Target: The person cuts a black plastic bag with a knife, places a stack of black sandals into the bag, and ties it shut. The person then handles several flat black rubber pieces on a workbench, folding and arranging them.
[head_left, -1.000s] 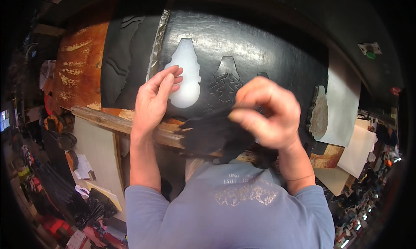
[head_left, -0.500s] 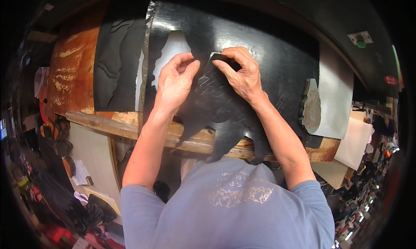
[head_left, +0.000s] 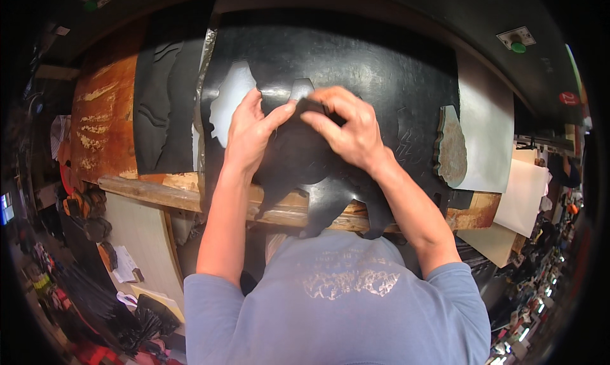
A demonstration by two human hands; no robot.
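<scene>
A thin, limp black sheet [head_left: 289, 152], with ragged lobes on its near edge, hangs over the front of the work surface toward my shirt. My right hand [head_left: 352, 125] pinches its far edge, folded up between thumb and fingers; the fingertips are slightly blurred. My left hand [head_left: 249, 131] is beside it, thumb stretched out to the sheet's edge and index finger apart from the thumb. Just beyond my hands lie a pale, wavy-edged shape [head_left: 230, 104] and a smaller pale piece [head_left: 302, 88] on the black board [head_left: 381, 54].
A grey-brown block with a scalloped edge [head_left: 452, 148] lies at the right, beside a pale grey plate [head_left: 486, 123]. Left are another black sheet [head_left: 152, 104] and a worn orange-brown board [head_left: 101, 117]. A dark overhead beam carries a green button [head_left: 518, 48]. A wooden rail [head_left: 149, 193] runs along the front.
My right hand has drawn the folded sheet edge slightly nearer and left. My left hand has opened, its thumb now reaching the edge. More of the small pale piece shows. The whole view has shifted slightly.
</scene>
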